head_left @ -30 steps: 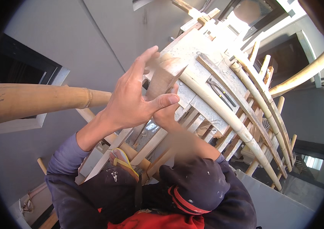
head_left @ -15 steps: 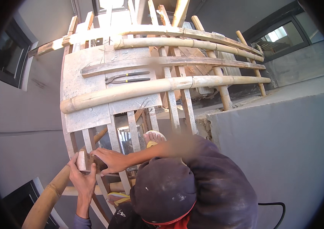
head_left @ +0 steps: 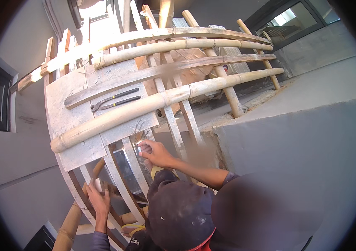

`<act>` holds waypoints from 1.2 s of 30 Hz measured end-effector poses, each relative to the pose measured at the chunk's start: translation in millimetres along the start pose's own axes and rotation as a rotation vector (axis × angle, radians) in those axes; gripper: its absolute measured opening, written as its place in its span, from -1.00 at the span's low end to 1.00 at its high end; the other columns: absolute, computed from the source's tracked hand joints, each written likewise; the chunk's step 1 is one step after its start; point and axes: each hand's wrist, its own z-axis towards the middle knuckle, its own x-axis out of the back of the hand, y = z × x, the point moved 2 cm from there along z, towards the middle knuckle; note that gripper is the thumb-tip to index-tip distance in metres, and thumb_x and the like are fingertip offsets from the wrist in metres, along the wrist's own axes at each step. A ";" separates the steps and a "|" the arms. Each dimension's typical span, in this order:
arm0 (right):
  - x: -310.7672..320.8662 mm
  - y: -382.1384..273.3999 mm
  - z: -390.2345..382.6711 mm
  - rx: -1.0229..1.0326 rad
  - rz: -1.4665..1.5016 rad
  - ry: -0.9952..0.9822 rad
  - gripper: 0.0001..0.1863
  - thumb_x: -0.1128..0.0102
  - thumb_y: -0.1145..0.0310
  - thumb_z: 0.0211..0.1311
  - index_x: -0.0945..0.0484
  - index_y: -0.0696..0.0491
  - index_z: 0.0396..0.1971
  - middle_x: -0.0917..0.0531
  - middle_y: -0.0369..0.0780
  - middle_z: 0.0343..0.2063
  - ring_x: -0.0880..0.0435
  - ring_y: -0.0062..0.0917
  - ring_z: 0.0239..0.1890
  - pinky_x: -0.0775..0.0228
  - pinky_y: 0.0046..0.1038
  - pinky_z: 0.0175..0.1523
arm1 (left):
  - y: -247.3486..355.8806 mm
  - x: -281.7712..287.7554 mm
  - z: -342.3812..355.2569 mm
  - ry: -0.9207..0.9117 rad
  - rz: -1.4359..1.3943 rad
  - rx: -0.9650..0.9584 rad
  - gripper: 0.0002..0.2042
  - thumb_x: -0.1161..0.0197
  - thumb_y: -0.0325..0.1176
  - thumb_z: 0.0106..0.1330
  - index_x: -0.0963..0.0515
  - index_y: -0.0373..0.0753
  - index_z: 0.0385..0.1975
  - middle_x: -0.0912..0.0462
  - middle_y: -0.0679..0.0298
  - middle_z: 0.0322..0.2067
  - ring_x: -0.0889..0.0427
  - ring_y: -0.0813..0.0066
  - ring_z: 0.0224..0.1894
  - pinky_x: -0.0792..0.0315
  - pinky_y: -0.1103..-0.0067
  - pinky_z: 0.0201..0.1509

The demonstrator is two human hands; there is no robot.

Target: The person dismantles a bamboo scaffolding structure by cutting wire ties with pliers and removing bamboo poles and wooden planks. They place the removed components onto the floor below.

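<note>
Left hand [head_left: 99, 201], partly closed, is gripping a wooden block [head_left: 98, 184]; right hand [head_left: 158, 154], half-curled, contents impossible to tell, is hanging apart; slats [head_left: 124, 188] are running between both hands; pincers [head_left: 128, 101], bamboo pole [head_left: 169, 97] are lying beyond; risk: slackening left fingers could be dropping the block through the gaps

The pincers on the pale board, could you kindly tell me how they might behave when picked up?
The pincers look metal, so they are probably stiff and heavy for their size. Their spread handles may swing together if squeezed. Lying flat on the board, they seem unlikely to roll.
</note>
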 end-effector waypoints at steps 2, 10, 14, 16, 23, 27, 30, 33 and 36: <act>20.3 7.4 7.9 0.013 0.005 0.059 -0.62 -0.29 0.32 0.14 -0.52 0.18 -0.08 -0.66 -0.12 -0.30 -0.67 -0.42 -0.24 -0.50 -0.40 -0.10 | -9.7 -19.9 -0.4 -0.033 -0.084 0.032 -0.33 -0.32 -0.57 0.03 -0.21 -0.36 0.20 -0.34 -0.09 0.02 -0.39 -0.13 0.12 -0.31 0.26 0.21; 83.0 11.7 43.2 -0.037 0.003 0.286 -0.67 -0.26 0.33 0.19 -0.53 0.17 -0.09 -0.66 -0.16 -0.30 -0.65 -0.51 -0.22 -0.47 -0.49 -0.08 | -60.4 -59.0 -10.1 -0.011 -0.152 0.033 -0.46 -0.18 -0.63 0.12 -0.27 -0.36 0.17 -0.38 -0.02 -0.13 -0.51 0.07 -0.12 -0.44 0.34 -0.01; 95.8 8.3 41.6 -0.115 -0.067 0.301 -0.66 -0.27 0.34 0.18 -0.54 0.18 -0.08 -0.67 -0.20 -0.30 -0.62 -0.56 -0.25 -0.45 -0.51 -0.09 | -56.9 -42.5 0.2 0.080 -0.119 -0.054 -0.52 -0.18 -0.57 0.18 -0.30 -0.35 0.14 -0.41 -0.01 -0.15 -0.51 0.10 -0.15 -0.43 0.34 -0.05; 103.8 16.7 41.3 -0.126 -0.099 0.299 -0.65 -0.27 0.32 0.19 -0.53 0.19 -0.08 -0.67 -0.20 -0.30 -0.63 -0.56 -0.24 -0.46 -0.49 -0.08 | -52.0 -31.2 11.1 0.129 -0.119 -0.040 -0.52 -0.19 -0.56 0.18 -0.30 -0.35 0.14 -0.41 -0.03 -0.12 -0.50 0.09 -0.14 -0.42 0.33 -0.03; 160.9 30.3 68.2 -0.302 0.541 0.770 -0.20 -0.21 0.10 0.27 0.01 0.16 0.30 -0.34 0.06 0.12 -0.45 -0.25 0.10 -0.41 -0.33 0.11 | 14.9 28.9 89.4 0.282 -0.052 -0.293 -0.43 -0.28 -0.52 0.14 -0.29 -0.30 0.20 -0.39 -0.05 0.07 -0.41 -0.02 0.12 -0.34 0.28 0.17; 195.9 68.2 102.3 -0.345 0.771 1.055 -0.15 -0.16 -0.01 0.28 0.01 0.23 0.32 -0.11 0.17 0.27 -0.24 -0.02 0.28 -0.17 -0.04 0.30 | 38.7 49.2 138.4 0.183 0.089 -0.408 -0.24 -0.43 -0.44 0.00 -0.25 -0.21 0.28 -0.33 0.02 0.21 -0.31 0.01 0.24 -0.21 0.26 0.31; 203.8 77.1 106.6 -0.385 0.749 1.057 -0.19 -0.12 -0.05 0.29 -0.08 0.21 0.30 -0.16 0.14 0.27 -0.24 -0.06 0.29 -0.14 -0.05 0.31 | 41.8 47.9 167.0 0.099 0.211 -0.426 -0.17 -0.48 -0.38 -0.07 -0.23 -0.18 0.30 -0.32 0.06 0.22 -0.26 0.05 0.29 -0.13 0.26 0.36; 201.5 72.9 107.3 -0.353 0.801 0.943 -0.21 -0.09 -0.09 0.29 -0.14 0.19 0.28 -0.25 0.10 0.23 -0.25 -0.09 0.29 -0.15 -0.07 0.29 | 34.0 39.2 189.6 0.012 0.346 -0.432 -0.13 -0.51 -0.33 -0.12 -0.22 -0.18 0.30 -0.31 0.08 0.23 -0.21 0.09 0.33 -0.10 0.25 0.38; 210.1 79.4 103.7 -0.359 0.671 0.941 -0.20 -0.09 -0.10 0.28 -0.13 0.18 0.29 -0.28 0.12 0.22 -0.27 -0.07 0.29 -0.16 -0.09 0.26 | 23.0 27.9 209.6 -0.013 0.388 -0.456 -0.15 -0.51 -0.34 -0.13 -0.24 -0.21 0.26 -0.35 0.09 0.17 -0.26 0.10 0.28 -0.14 0.27 0.35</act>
